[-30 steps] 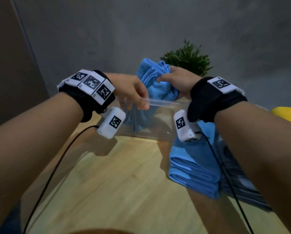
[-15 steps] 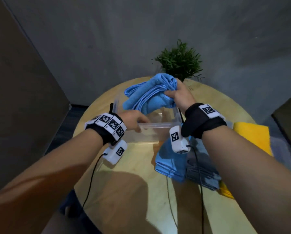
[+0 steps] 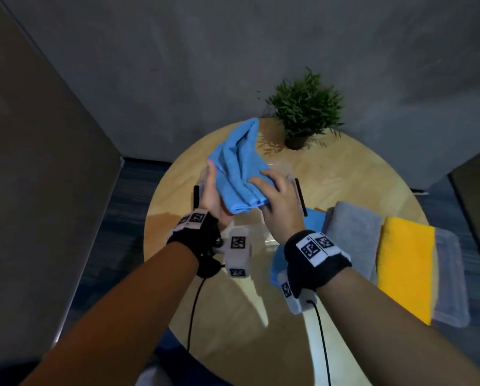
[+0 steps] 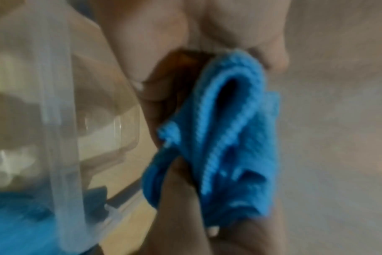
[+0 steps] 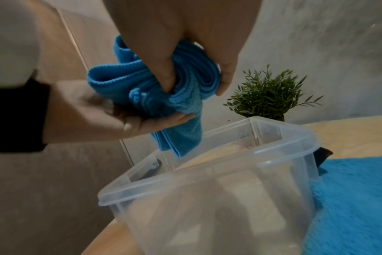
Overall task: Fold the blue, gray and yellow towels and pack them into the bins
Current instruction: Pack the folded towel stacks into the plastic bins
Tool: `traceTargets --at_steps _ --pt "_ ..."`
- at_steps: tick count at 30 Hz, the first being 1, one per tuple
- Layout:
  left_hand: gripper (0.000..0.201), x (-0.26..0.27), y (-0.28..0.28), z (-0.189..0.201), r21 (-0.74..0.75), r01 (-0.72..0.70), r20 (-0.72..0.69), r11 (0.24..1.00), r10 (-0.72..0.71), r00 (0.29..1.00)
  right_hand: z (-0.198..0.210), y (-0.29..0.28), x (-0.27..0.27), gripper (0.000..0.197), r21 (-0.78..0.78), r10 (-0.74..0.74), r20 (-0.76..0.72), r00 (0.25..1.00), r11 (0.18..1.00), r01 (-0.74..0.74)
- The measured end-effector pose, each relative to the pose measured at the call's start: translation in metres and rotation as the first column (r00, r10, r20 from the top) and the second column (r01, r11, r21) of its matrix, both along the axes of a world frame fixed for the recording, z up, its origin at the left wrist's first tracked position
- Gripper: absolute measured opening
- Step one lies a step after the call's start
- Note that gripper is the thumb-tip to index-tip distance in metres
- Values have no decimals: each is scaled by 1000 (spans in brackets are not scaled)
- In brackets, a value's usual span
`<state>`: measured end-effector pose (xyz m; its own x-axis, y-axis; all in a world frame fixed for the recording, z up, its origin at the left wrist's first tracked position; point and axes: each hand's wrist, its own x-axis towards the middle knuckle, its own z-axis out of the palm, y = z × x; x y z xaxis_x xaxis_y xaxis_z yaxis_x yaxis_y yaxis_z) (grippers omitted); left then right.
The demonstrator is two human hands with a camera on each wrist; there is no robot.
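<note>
A loosely bunched blue towel hangs between both hands just above the clear plastic bin. My right hand grips it from the right, fingers dug into the folds. The left hand lies flat against its left underside, fingers straight. One towel end dangles over the bin's open mouth. The bin looks empty inside. Folded blue, gray and yellow towels lie in a row on the table's right side.
The round wooden table holds a small potted plant behind the bin. A clear plastic piece lies at the far right under the yellow towel. Black handles stick out at the bin's sides. A dark panel stands left.
The left hand has left the bin's front rim and come up flat against the blue towel. The right hand has kept its grip and turned the towel over the bin. The head view has risen.
</note>
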<state>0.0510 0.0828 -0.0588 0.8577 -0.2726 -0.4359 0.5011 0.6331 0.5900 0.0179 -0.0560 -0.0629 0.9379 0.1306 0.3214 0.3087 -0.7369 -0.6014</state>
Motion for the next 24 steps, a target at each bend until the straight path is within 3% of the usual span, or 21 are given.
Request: traceTargets --at_steps 2,5,6,7,8,9,10,11,12,13,15,17,19,21,24 --pt "42 3 -5 6 96 -4 48 995 -1 999 -3 7 -2 41 -59 -51 31 998 997 53" --pt "26 10 -6 -2 283 -64 201 957 6 980 -6 13 -2 49 -176 -14 -61 998 984 3" --pt "22 11 0 0 350 -104 227 931 23 974 -3 12 0 52 -108 29 -190 981 993 -51" --pt "27 13 7 -6 411 -130 235 902 32 971 3 10 3 50 67 69 -349 935 997 -48" --pt "28 17 16 -14 427 -99 205 899 11 979 10 8 7 41 335 124 -488 864 941 55" --pt "30 18 24 -19 413 -46 156 909 -21 988 15 5 13 29 530 156 -571 806 819 217" --pt "44 21 31 -25 389 35 89 921 -75 993 16 2 20 27 602 101 -596 797 713 360" --pt "59 23 37 -30 390 98 26 916 -117 993 14 -2 28 29 578 -22 -587 809 689 438" --pt "65 24 40 -28 395 167 -32 903 -168 985 12 -5 35 29 503 -141 -561 816 725 471" --pt "59 27 44 -28 408 222 -49 886 -221 974 12 -7 43 41 422 -185 -530 827 789 447" --pt "35 31 48 -22 415 341 -58 844 -349 935 11 -6 55 70 330 -78 -524 848 899 287" --pt "29 36 47 -20 427 429 -66 796 -446 892 10 -4 64 60 325 30 -546 837 929 179" --pt "31 41 49 -19 451 427 -56 783 -453 890 7 -3 70 39 337 9 -532 847 920 201" --pt "40 46 52 -22 464 428 -21 776 -473 881 3 -2 73 32 382 7 -572 820 887 259" --pt "38 51 56 -23 488 446 11 750 -516 857 2 -5 76 27 580 132 -651 748 722 377"
